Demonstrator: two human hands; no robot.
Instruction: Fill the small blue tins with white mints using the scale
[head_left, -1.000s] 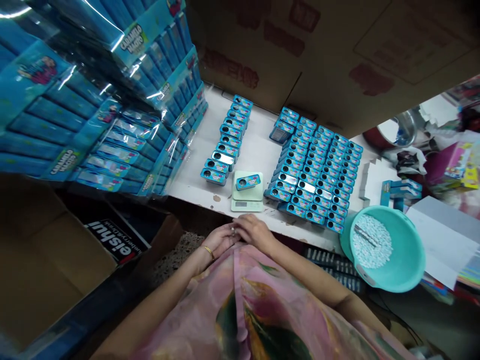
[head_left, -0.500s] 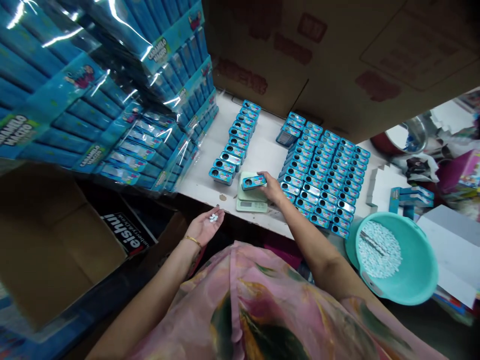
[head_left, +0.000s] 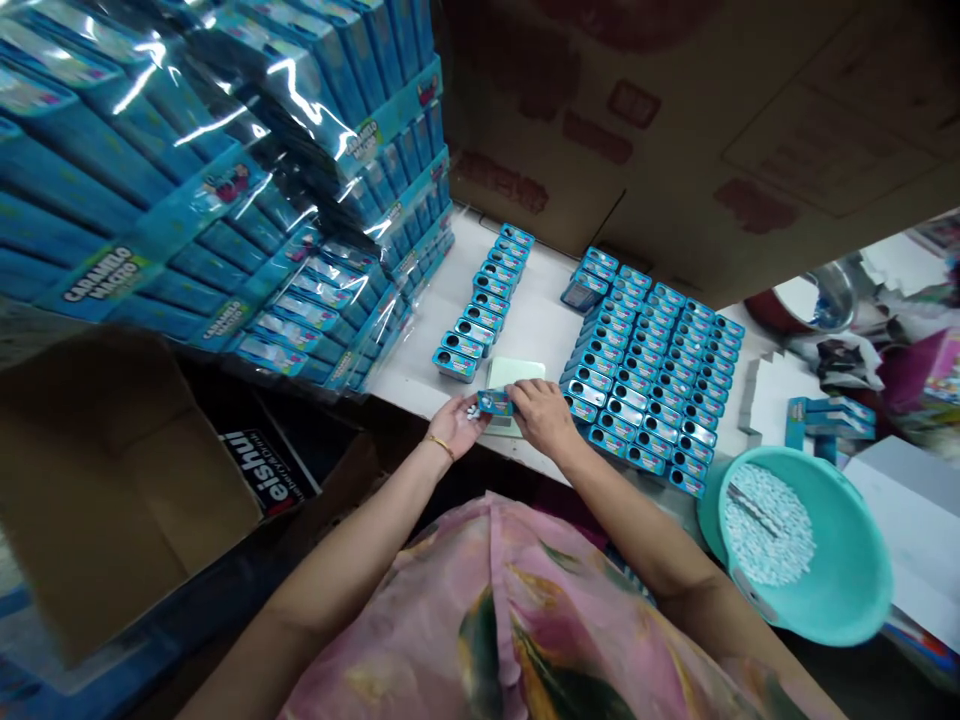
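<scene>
My right hand (head_left: pixel 545 412) grips a small blue tin (head_left: pixel 494 402) from its right side, tilted toward my other palm. Right beside the tin, my left hand (head_left: pixel 455 424) is turned palm up and cupped, with a few small white candies (head_left: pixel 472 411) on it. Partly hidden behind the tin and hands is a pale green scale (head_left: pixel 517 372) on the white table (head_left: pixel 420 375). A single row of blue tins (head_left: pixel 480 318) stands left of the scale. To its right, a block of several rows of like tins (head_left: pixel 645 375) stands with dark round openings on top.
A turquoise basin (head_left: pixel 847 560) at the right holds many white candies (head_left: pixel 769 525) and a metal scoop-like tool. Plastic-wrapped stacks of blue boxes (head_left: pixel 225 240) rise at the left. A large cardboard carton (head_left: pixel 675 130) walls the back; an open one (head_left: pixel 127 480) sits lower left.
My right hand has lifted the tin off the scale and brought it toward me, tilting it. My left hand has moved right and up to meet the tin.
</scene>
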